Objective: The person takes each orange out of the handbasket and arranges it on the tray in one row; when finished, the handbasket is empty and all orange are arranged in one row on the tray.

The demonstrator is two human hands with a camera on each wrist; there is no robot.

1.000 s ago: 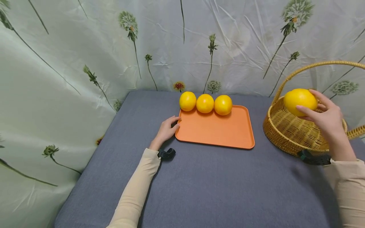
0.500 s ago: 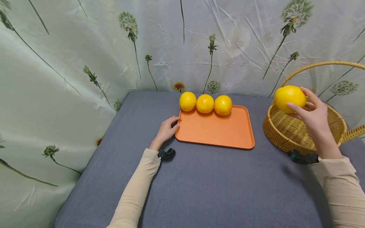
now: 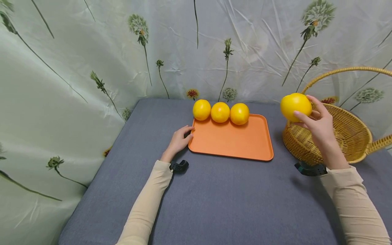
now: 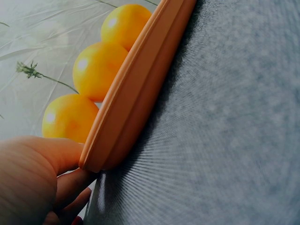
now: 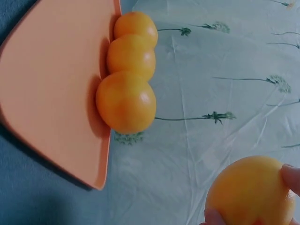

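Observation:
In the head view my right hand (image 3: 320,124) holds an orange (image 3: 295,107) in the air over the left rim of the wicker basket (image 3: 301,151). Thumb and fingers reach round the fruit from its right side. Part of this orange also shows at the lower right of the right wrist view. My left hand (image 3: 179,141) is at the left edge of the orange-coloured tray (image 3: 229,141), and in the left wrist view its thumb and fingers grip the tray's edge. Three more oranges (image 3: 220,112) stand in a row along the tray's far side.
A grey cloth (image 3: 232,197) covers the table. Behind it and to the left hangs a pale flower-printed curtain (image 3: 260,51). The basket's tall arched handle (image 3: 346,69) rises at the right, and another woven piece (image 3: 381,143) sticks out at its side.
My right hand has carried the orange leftward, from above the basket's inside to its left rim. The left hand, tray and row of oranges have stayed in place.

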